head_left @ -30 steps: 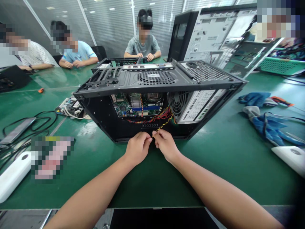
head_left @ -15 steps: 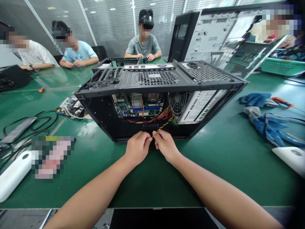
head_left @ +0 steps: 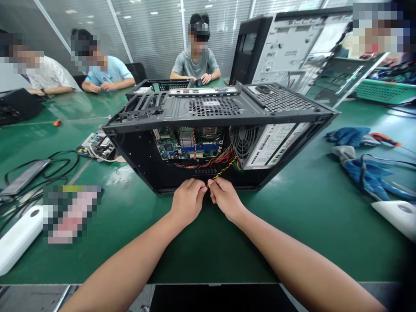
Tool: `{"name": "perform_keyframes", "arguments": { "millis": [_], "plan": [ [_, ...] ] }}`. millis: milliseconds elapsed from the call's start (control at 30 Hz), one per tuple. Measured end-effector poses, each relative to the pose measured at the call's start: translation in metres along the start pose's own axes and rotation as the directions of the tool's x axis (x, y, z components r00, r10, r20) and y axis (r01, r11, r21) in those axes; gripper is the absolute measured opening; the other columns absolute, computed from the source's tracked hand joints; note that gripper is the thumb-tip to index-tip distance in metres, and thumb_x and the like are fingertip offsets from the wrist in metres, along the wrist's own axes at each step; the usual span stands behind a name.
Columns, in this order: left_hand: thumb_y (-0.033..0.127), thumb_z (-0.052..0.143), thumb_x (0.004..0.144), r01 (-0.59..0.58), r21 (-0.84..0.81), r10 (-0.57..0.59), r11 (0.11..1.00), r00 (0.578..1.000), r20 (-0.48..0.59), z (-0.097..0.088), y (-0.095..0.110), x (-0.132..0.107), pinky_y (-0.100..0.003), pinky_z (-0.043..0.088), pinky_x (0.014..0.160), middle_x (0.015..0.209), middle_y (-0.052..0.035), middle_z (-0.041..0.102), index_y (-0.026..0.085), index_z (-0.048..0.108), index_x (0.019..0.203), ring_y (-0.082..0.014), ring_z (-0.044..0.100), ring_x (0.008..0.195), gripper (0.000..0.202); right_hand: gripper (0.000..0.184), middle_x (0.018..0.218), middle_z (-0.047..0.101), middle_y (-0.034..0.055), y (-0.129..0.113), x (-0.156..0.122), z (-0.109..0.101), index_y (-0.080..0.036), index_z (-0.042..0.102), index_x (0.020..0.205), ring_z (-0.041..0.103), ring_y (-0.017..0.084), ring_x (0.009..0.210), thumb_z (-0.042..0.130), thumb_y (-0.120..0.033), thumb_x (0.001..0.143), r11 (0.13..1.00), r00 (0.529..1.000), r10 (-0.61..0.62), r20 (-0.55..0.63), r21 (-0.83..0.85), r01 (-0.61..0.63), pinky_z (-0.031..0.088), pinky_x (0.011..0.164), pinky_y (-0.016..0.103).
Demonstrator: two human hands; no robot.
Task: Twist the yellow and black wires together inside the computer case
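A black computer case (head_left: 214,117) lies open towards me on the green table (head_left: 208,251). Inside it I see a motherboard (head_left: 188,145), a power supply (head_left: 271,147) with its fan, and a bundle of coloured wires (head_left: 208,164). A twisted yellow-and-black cable (head_left: 227,168) runs from beside the power supply to my fingers, at the case's near edge. My right hand (head_left: 225,197) pinches this cable near its end. My left hand (head_left: 188,201) is closed with thumb and fingertip together, close beside the right; the cable's end is hidden between them.
At left are black cables (head_left: 65,162), a white device (head_left: 19,238) and a circuit board (head_left: 99,145). Blue gloves (head_left: 360,169) and an orange-handled tool (head_left: 386,138) lie at right. Behind stand another case (head_left: 286,47) and a green basket (head_left: 383,90). Several people sit around the table.
Almost nothing differs. Both hands stay at the cable by the case's near edge, with only slight finger movement.
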State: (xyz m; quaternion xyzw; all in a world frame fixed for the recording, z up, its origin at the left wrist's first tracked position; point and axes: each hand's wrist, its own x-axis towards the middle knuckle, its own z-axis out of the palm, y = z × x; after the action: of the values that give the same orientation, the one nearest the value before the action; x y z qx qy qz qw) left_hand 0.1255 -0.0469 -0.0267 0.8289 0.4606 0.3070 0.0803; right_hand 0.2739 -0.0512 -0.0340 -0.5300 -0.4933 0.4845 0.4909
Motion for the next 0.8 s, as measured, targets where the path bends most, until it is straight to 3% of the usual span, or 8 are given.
{"name": "perform_keyframes", "arguments": {
  "millis": [433, 800],
  "plan": [
    [0.023, 0.056, 0.095, -0.084, 0.076, 0.089, 0.994, 0.995, -0.052, 0.0012, -0.0008, -0.0014, -0.033, 0.046, 0.073, 0.081, -0.0034, 0.063, 0.02, 0.061, 0.086, -0.0201, 0.056, 0.078, 0.011, 0.043, 0.048, 0.048, -0.0047, 0.0011, 0.0002, 0.0004, -0.022, 0.046, 0.062, 0.044, 0.01, 0.043, 0.062, -0.056, 0.084, 0.999, 1.0, 0.014, -0.003, 0.042, -0.014, 0.036, 0.045, 0.025],
    [0.025, 0.055, 0.098, -0.103, 0.166, 0.108, 0.981, 0.994, -0.023, -0.0009, -0.0021, 0.0014, -0.033, 0.043, 0.068, 0.076, -0.003, 0.06, 0.02, 0.06, 0.079, -0.0196, 0.053, 0.074, 0.02, 0.04, 0.047, 0.047, -0.0049, 0.0007, 0.0002, 0.0003, -0.023, 0.044, 0.061, 0.045, 0.011, 0.042, 0.057, -0.05, 0.088, 1.0, 1.0, 0.009, 0.015, -0.002, -0.009, 0.035, 0.044, 0.025]
  ]
}}
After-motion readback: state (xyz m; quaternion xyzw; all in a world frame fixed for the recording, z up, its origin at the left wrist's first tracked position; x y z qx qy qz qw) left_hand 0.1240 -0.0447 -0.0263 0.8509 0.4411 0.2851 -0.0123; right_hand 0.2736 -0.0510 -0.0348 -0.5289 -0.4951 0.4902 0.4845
